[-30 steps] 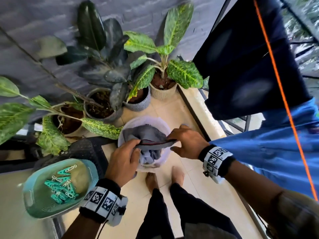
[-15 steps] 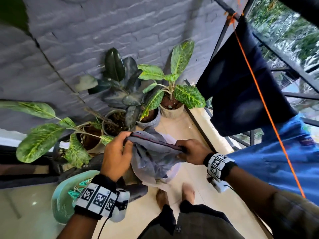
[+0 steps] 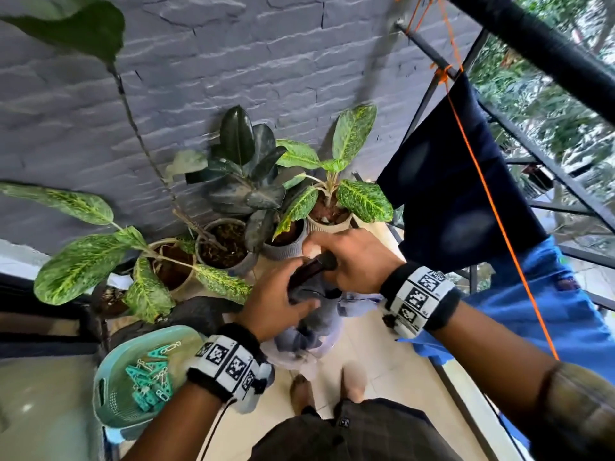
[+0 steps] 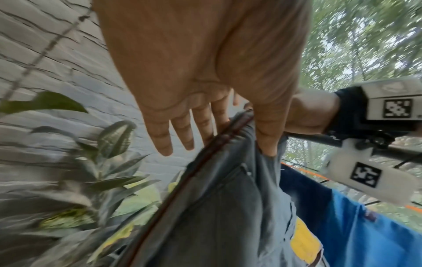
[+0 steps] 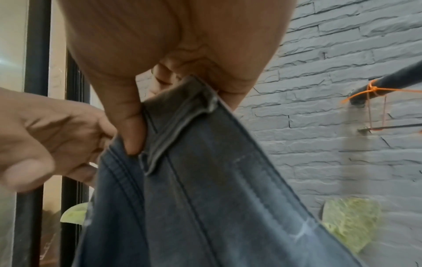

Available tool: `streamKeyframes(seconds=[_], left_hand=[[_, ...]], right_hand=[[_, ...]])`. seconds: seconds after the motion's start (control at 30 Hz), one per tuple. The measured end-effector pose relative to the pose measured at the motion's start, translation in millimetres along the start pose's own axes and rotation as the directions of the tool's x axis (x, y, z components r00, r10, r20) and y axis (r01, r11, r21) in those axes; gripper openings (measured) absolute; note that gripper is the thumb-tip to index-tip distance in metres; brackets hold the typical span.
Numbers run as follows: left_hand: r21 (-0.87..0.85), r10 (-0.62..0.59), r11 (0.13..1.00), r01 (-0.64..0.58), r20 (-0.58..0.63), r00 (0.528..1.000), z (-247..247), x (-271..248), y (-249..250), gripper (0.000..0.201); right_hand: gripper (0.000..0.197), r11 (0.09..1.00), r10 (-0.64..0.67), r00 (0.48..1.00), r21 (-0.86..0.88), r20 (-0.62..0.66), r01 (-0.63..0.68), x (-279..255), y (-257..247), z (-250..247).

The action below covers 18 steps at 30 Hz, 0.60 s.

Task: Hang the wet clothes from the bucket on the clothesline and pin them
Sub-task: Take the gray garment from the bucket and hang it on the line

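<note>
A wet grey garment (image 3: 312, 317) with a dark waistband hangs from both hands above the white bucket (image 3: 296, 359) on the floor. My left hand (image 3: 286, 299) pinches the waistband; in the left wrist view its thumb (image 4: 267, 139) presses the garment (image 4: 217, 207) against the fingers (image 4: 182, 130). My right hand (image 3: 336, 261) grips the same band close beside it, thumb (image 5: 132, 130) on the cloth (image 5: 205, 198). The orange clothesline (image 3: 492, 201) runs along the right, carrying a navy cloth (image 3: 449, 201) and a blue cloth (image 3: 552, 304).
A teal basket (image 3: 106, 407) of green clothespins (image 3: 149, 377) sits at the lower left. Several potted plants (image 3: 253, 194) stand against the grey brick wall (image 3: 233, 61). A black railing (image 3: 539, 128) lies behind the line. My bare feet (image 3: 352, 380) stand by the bucket.
Both hands have lifted the grey garment up out of the bucket and drawn closer together along its waistband. The head view has tilted upward, showing more wall and line.
</note>
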<state>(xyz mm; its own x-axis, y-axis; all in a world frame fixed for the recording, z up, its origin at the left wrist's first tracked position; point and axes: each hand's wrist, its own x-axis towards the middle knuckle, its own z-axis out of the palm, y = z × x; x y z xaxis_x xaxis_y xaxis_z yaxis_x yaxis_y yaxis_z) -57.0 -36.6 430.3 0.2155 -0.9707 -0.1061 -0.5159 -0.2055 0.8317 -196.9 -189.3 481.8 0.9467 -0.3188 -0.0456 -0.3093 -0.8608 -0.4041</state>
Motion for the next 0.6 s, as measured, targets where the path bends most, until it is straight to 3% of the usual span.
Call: streamKeyframes(seconds=[0.13,0.27,0.4,0.5,0.6], left_hand=[[-0.044,0.027,0.999,-0.031,-0.095,0.995,0.8,9.2,15.6,0.053],[0.093,0.125,0.988,-0.127,0.020,0.992,-2.2,10.2,29.2,0.025],[0.249,0.170,0.954,-0.169,0.019,0.985,1.9,2.1,26.3,0.011],[0.291,0.182,0.941,-0.173,-0.005,0.983,1.5,-4.8,31.8,0.014],[0.177,0.142,0.975,-0.133,-0.041,0.989,-5.0,-5.5,42.3,0.017]], right_hand=[[0.049,0.983,-0.017,0.996,0.179,-0.090,0.033,-4.7,-7.8,-10.1],[0.053,0.935,0.059,0.996,0.354,-0.060,-0.034,-27.3,3.8,2.7],[0.061,0.725,0.219,0.975,0.664,0.030,-0.183,-57.2,35.0,24.7],[0.073,0.724,0.337,0.917,0.563,0.215,-0.398,-89.7,56.8,48.6],[0.098,0.731,0.413,0.835,0.414,0.364,-0.542,-117.0,61.3,81.8]])
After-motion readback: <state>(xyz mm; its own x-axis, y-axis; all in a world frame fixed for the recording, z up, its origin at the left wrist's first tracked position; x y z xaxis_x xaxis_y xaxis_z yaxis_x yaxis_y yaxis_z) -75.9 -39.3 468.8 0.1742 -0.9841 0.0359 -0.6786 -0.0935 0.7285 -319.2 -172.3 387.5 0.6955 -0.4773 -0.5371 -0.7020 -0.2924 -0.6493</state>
